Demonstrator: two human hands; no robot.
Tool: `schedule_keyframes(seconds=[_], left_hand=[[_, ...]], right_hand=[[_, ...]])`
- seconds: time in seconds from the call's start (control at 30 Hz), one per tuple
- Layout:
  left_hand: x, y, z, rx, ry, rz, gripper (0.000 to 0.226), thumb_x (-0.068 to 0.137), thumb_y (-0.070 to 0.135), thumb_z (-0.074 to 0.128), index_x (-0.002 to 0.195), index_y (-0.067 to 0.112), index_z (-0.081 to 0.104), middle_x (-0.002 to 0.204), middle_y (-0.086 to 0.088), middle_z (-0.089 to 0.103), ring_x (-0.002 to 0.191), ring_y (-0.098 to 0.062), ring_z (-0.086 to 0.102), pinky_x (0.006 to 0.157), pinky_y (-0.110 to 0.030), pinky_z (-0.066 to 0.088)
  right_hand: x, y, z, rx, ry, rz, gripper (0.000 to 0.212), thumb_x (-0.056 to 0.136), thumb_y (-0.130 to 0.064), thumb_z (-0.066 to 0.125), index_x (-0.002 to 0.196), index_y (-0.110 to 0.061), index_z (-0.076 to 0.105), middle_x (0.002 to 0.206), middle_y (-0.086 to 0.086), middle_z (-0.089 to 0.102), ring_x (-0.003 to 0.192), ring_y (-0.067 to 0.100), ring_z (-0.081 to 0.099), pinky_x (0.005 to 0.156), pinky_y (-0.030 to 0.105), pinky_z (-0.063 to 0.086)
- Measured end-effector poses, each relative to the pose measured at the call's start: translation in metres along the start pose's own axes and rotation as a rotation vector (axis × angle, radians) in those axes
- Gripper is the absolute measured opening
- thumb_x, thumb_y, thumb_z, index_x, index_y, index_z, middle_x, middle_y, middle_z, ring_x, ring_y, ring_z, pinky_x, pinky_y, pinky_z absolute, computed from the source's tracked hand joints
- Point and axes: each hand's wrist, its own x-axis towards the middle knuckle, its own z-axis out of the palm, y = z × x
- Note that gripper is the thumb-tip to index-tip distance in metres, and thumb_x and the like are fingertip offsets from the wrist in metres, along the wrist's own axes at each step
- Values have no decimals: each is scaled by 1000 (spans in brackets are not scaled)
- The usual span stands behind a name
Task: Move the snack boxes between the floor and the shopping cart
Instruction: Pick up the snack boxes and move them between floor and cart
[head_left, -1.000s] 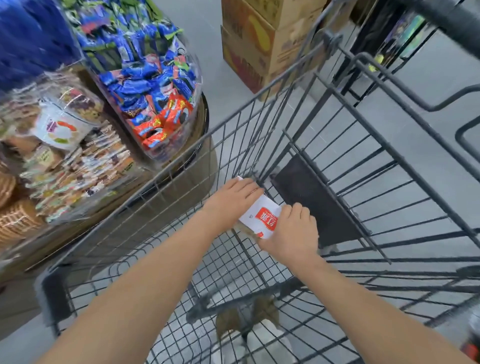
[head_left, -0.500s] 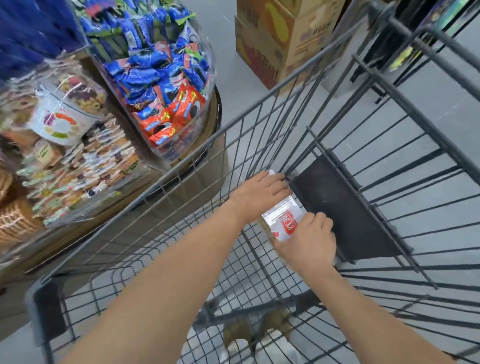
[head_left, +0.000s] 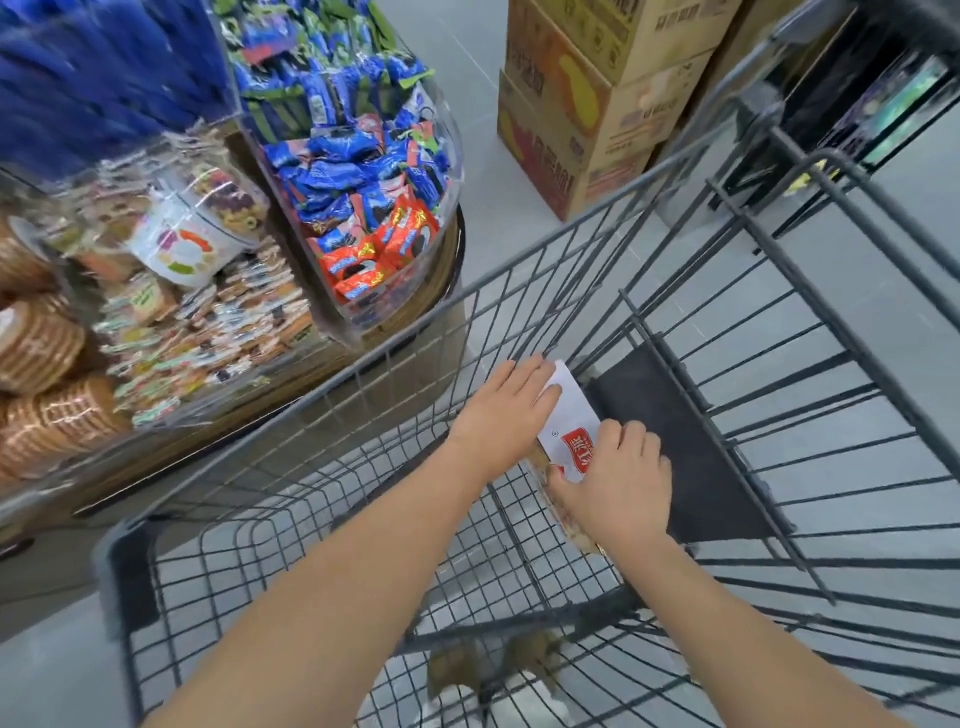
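A white snack box (head_left: 570, 415) with a red logo lies low inside the grey wire shopping cart (head_left: 395, 358), near its far end beside a black flap (head_left: 675, 431). My left hand (head_left: 506, 410) grips the box's left and far side, fingers spread over it. My right hand (head_left: 618, 483) holds the near right end, covering part of the logo. The box tilts, its far corner against the cart's wire wall. Its underside is hidden by my hands.
A round display stand (head_left: 291, 358) with clear bins of blue and red snack packets (head_left: 358, 208) and biscuits (head_left: 47, 374) presses against the cart's left side. Stacked cardboard cartons (head_left: 587, 109) stand on the grey floor beyond the cart. Dark shelving (head_left: 872, 104) is at the far right.
Both hands have carried the box further into the cart toward its far end, turning it so its long side points away from me. My view shifted forward.
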Motion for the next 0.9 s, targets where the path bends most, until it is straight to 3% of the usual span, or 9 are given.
schedule_keyframes(seconds=[0.13,0.27,0.43,0.57,0.7,0.8,0.9], left_hand=[[-48,10,-32,-90,90,-198,71,74,41,72,133,9,47,146,-14,41,138,-30,34,110,-44,31],[-108,13,-77,-158,199,-327,79,64,44,81,128,7,52,140,-13,49,133,-30,42,107,-43,36],[-174,-12,-140,-198,377,-477,67,73,40,76,126,5,55,135,-14,53,130,-31,46,107,-44,36],[-245,-31,-180,-187,484,-651,62,78,41,71,126,5,56,136,-13,53,132,-32,43,111,-48,30],[-355,-44,-203,-199,549,-892,59,86,44,62,130,7,51,140,-11,48,135,-31,37,114,-45,27],[-449,-50,-216,-169,588,-1068,58,84,41,65,127,4,54,136,-14,52,134,-33,40,111,-46,32],[-552,-48,-223,-148,629,-1228,58,84,40,64,129,6,53,137,-12,51,136,-31,36,112,-44,29]], right_hand=[[-2,-7,-46,41,74,-95,53,77,-54,60,99,-6,52,97,13,56,91,30,52,73,40,43],[-16,-22,-101,70,118,-200,49,78,-44,64,102,-3,54,97,16,56,92,35,53,73,42,44],[-35,-70,-158,178,215,-369,44,80,-35,68,103,2,57,93,19,58,90,38,55,74,45,45],[-67,-136,-200,243,215,-490,41,85,-35,60,109,-1,57,97,16,58,96,36,54,80,45,42],[-135,-214,-238,334,267,-691,33,85,-31,62,102,-4,58,92,13,58,89,33,56,72,40,44],[-199,-275,-259,330,227,-831,34,88,-35,58,105,-6,57,96,12,59,92,31,55,72,39,46],[-276,-334,-277,363,259,-998,29,85,-30,62,95,-4,56,88,14,57,83,34,55,66,40,45]])
